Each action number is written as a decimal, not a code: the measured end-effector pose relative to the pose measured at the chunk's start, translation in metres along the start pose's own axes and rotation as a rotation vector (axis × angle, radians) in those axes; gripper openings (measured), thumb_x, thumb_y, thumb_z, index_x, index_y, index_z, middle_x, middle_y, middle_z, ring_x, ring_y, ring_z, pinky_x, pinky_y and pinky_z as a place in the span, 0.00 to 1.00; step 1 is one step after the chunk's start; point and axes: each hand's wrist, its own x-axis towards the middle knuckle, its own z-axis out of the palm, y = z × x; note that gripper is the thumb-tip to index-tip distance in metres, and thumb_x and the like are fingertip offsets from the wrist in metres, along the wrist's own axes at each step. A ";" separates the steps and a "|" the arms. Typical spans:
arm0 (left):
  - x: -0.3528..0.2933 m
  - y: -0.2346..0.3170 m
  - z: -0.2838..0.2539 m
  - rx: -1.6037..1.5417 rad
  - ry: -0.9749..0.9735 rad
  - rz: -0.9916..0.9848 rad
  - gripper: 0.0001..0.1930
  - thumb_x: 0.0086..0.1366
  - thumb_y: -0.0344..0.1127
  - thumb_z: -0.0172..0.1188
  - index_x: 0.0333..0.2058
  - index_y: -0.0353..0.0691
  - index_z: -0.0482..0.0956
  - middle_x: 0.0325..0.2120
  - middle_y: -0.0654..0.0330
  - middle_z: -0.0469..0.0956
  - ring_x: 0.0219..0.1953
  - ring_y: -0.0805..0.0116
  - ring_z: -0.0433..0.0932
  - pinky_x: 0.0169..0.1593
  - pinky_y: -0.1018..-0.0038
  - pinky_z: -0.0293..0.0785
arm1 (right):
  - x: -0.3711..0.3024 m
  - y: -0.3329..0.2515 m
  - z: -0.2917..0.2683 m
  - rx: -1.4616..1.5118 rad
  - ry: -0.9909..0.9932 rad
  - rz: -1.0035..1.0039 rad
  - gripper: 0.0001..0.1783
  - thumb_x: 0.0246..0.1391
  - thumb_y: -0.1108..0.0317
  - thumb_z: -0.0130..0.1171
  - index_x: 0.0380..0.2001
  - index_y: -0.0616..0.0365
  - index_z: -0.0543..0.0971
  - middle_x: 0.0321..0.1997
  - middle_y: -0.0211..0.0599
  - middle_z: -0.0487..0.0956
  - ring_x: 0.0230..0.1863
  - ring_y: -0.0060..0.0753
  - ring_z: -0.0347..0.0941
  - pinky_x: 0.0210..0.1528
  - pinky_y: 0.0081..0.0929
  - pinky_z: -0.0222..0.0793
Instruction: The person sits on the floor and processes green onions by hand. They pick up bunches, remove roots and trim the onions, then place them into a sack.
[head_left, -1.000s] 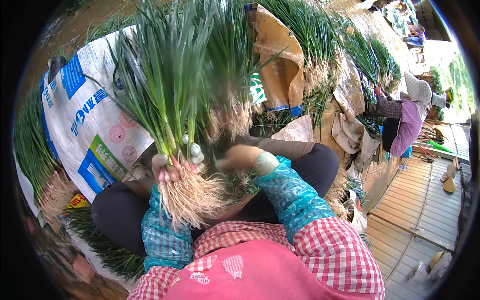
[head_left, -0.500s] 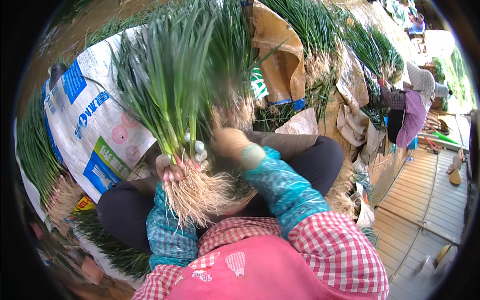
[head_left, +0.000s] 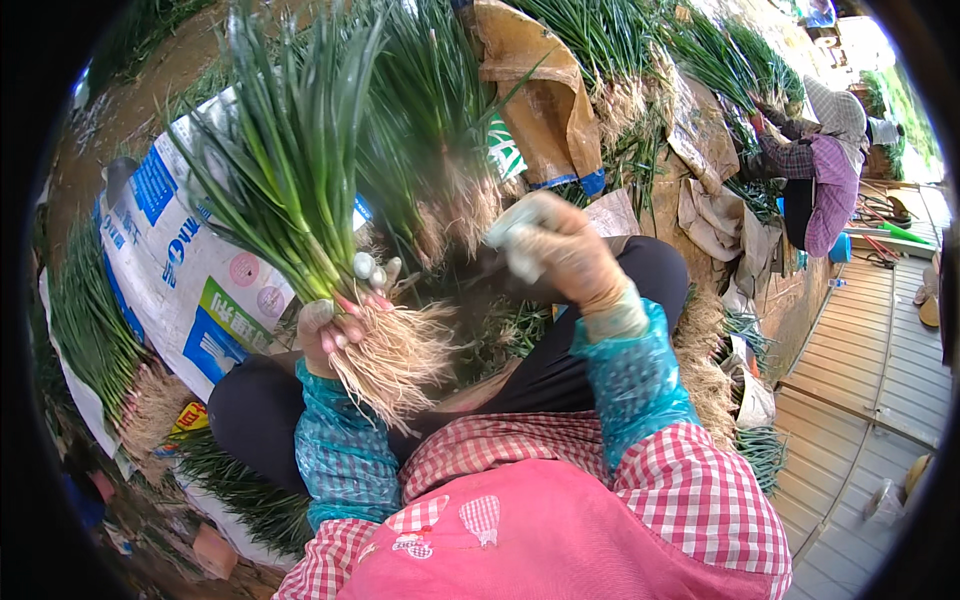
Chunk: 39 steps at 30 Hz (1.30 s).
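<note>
Upright in my left hand is a bunch of spring onions, gripped just above the pale roots. The fingers close around the white stems, and the roots hang over my lap. Some fingertips have pale grey-white coverings. My right hand is apart from the bunch, to its right above my knee. Its fingers are curled together and partly blurred; anything small between them cannot be made out. Just beyond the held bunch, more spring onions lie with their roots toward me.
A printed white sack lies at left, with spring onions beyond it. A brown sack and further bundles are ahead. Another person bends over onions at far right, near corrugated panels.
My right hand has pulled away from the bunch, toward the right, and its fingers show more clearly. The bunch in my left hand has tipped slightly left.
</note>
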 end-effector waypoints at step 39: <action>-0.118 0.234 0.134 0.461 0.645 1.383 0.15 0.65 0.39 0.49 0.37 0.32 0.77 0.30 0.59 0.79 0.26 0.75 0.74 0.35 0.82 0.71 | 0.003 -0.077 0.271 -0.490 -0.708 -0.322 0.14 0.63 0.63 0.49 0.28 0.63 0.75 0.19 0.24 0.69 0.16 0.12 0.60 0.19 0.12 0.55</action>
